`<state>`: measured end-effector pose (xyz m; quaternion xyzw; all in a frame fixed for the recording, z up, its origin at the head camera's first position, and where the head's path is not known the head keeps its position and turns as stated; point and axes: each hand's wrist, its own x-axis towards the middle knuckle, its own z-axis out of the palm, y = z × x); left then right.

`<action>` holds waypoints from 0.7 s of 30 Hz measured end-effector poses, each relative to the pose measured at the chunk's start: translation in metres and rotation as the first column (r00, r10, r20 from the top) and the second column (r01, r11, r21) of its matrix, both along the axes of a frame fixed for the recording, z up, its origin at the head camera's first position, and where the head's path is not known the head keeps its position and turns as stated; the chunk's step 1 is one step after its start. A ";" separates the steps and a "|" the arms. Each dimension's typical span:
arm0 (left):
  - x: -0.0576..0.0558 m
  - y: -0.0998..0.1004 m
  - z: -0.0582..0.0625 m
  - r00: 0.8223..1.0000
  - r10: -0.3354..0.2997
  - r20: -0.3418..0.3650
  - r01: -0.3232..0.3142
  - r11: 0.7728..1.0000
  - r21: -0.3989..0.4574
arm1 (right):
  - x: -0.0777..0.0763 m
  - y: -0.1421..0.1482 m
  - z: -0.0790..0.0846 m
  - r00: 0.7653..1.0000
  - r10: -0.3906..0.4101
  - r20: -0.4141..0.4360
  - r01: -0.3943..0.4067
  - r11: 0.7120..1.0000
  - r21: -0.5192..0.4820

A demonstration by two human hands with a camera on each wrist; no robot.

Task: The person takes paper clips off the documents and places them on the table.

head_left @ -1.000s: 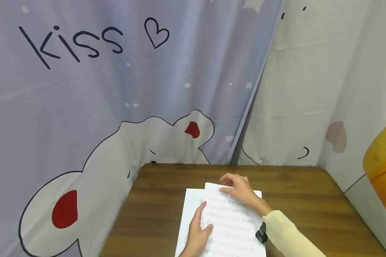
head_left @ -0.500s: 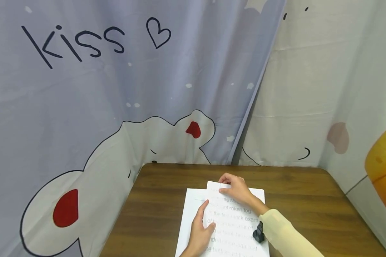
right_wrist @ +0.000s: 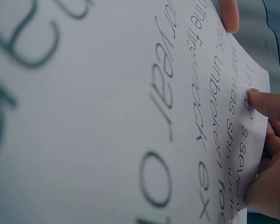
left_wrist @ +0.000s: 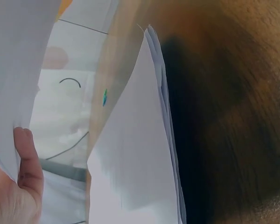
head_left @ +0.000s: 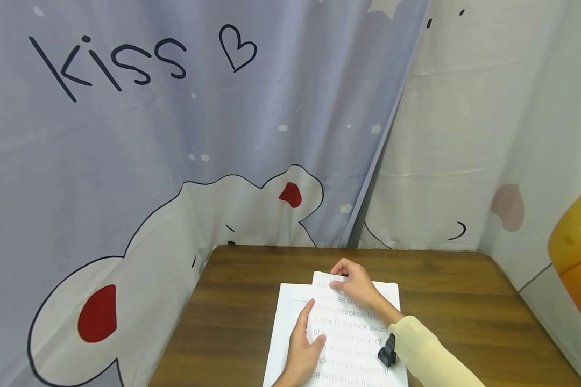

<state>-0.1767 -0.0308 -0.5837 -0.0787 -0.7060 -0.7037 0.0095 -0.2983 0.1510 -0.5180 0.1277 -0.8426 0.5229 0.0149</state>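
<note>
A white sheet of paper [head_left: 348, 344] with large printed English text is held up, tilted, over other white paper [head_left: 283, 312]. My left hand [head_left: 302, 349] grips its left edge, thumb on the printed face and other fingers behind. At the top edge, my right hand [head_left: 360, 285] pinches the sheet; in the right wrist view the thumb [right_wrist: 268, 103] presses beside the first line, with fingers curled behind. In the left wrist view, a stack of white paper [left_wrist: 135, 140] with slightly separated edges lies below the raised sheet.
Everything lies on a brown wood-grain table [head_left: 232, 312]. A small green-and-blue object [left_wrist: 104, 98] shows beyond the stack in the left wrist view. A printed curtain [head_left: 126, 161] hangs behind and beside the table. A black device [head_left: 387, 350] sits at the right wrist.
The right hand's fingers have drawn in to pinch the top edge, and the printed sheet has shifted slightly up and right. The left hand has kept its grip, moving slightly right.
</note>
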 end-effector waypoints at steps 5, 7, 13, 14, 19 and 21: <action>-0.001 0.000 0.001 1.000 -0.004 -0.007 0.004 1.000 0.001 | 0.000 -0.002 0.001 0.999 -0.050 -0.004 0.050 0.999 -0.019; -0.001 0.000 0.001 1.000 0.000 -0.005 0.000 1.000 0.003 | 0.000 -0.003 0.002 0.999 -0.053 0.002 0.053 0.998 -0.024; -0.001 0.002 0.001 1.000 0.013 0.010 -0.013 1.000 -0.011 | 0.000 -0.002 -0.001 0.997 -0.071 0.004 0.071 0.996 -0.059; -0.002 0.002 0.000 1.000 0.012 0.010 -0.011 1.000 -0.013 | -0.001 -0.001 -0.001 0.997 -0.077 0.003 0.077 0.995 -0.068; -0.001 0.003 -0.001 1.000 0.011 0.003 -0.011 0.999 -0.030 | -0.004 0.002 -0.004 0.996 -0.079 0.028 0.082 0.985 -0.154; 0.000 0.003 -0.001 1.000 0.010 0.005 -0.010 0.999 -0.033 | -0.005 0.003 -0.005 0.996 -0.074 0.057 0.084 0.975 -0.205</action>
